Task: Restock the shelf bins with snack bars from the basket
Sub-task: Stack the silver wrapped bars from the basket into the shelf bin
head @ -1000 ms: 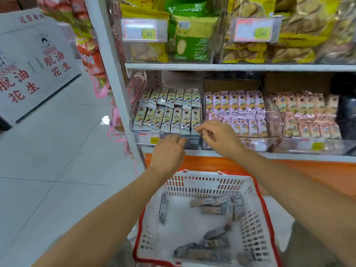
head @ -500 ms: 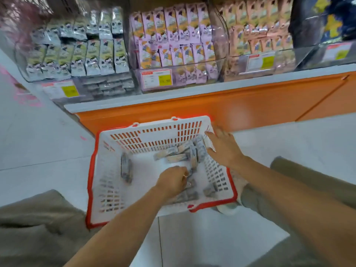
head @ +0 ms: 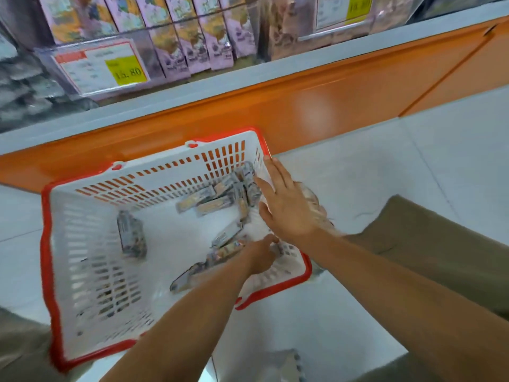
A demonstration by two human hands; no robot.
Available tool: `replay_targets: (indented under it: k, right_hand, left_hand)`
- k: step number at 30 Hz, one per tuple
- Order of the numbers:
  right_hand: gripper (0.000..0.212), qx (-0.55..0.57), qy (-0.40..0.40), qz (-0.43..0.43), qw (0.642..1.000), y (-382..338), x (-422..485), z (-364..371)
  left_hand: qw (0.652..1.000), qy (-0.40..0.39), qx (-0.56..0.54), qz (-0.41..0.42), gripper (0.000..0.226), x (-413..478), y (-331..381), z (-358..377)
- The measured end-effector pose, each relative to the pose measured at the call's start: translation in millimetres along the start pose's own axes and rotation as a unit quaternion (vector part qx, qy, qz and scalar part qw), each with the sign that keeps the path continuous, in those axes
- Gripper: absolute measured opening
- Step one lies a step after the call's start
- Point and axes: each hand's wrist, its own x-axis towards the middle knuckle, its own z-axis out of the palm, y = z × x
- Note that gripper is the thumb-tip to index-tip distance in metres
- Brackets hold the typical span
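Near the right wall of the basket [head: 91, 271], scattered snack bars [head: 217, 206] show greyish wrappers; the left hand [head: 260, 256] reaches among them, grip unclear; the right hand [head: 286, 208] spreads flat.

An orange base panel [head: 358, 86] runs above the pale tiled floor [head: 385, 166], a white price card [head: 102, 66] with a yellow label leans just beside a row of upright pink packets [head: 192, 37], a second price card [head: 341, 11] sits farther right, and khaki trouser legs [head: 440, 244] fill the lower corners.
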Motion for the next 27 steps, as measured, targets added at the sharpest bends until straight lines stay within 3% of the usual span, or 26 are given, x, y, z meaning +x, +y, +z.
replay_targets:
  k: [9,14,18,24,27]
  right_hand:
    - [0.040,0.019,0.032,-0.013,0.999,3,-2,5]
    - [0.040,0.012,0.032,-0.008,0.999,2,-2,5]
    - [0.039,0.008,0.037,-0.010,0.999,3,-2,5]
    - [0.039,0.007,0.045,-0.010,0.999,3,-3,6]
    - [0.040,0.005,0.036,-0.002,0.999,3,-3,5]
  left_hand:
    - [0.998,0.029,0.041,-0.023,0.037,13,-14,6]
    - [0.995,0.025,0.051,-0.077,0.046,21,-24,7]
    - [0.994,0.014,0.005,-0.108,0.047,25,-23,6]
    - [0.982,-0.057,-0.169,-0.060,0.043,13,-23,-2]
    - [0.972,-0.057,-0.222,-0.053,0.042,-4,-28,-15]
